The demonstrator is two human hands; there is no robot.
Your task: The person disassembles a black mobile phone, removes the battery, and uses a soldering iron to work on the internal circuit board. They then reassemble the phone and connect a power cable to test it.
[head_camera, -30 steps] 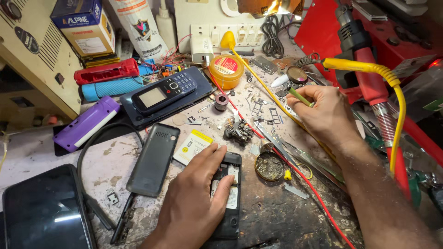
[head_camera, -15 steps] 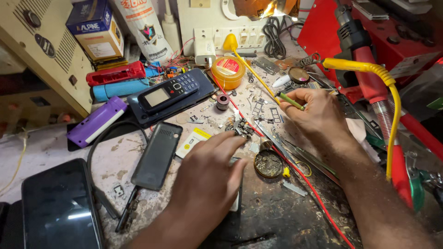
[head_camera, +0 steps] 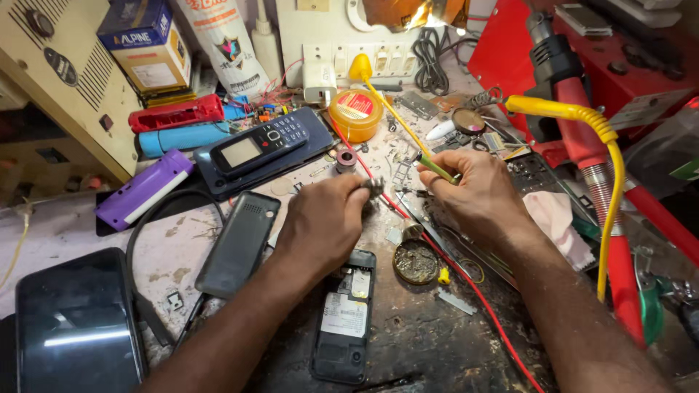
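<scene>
Mostly your left hand (head_camera: pixel 324 218) at frame centre hides the small metal part (head_camera: pixel 374 186) its curled fingers pinch, your right hand (head_camera: pixel 477 193) grips the yellow-green soldering iron (head_camera: pixel 408 131) just right of it, and the opened phone (head_camera: pixel 344 314) lies below amid crowding clutter

Bright, even light from above; glare on lamp (head_camera: pixel 415 13) at top edge; soft shadows; sharp focus throughout.
</scene>
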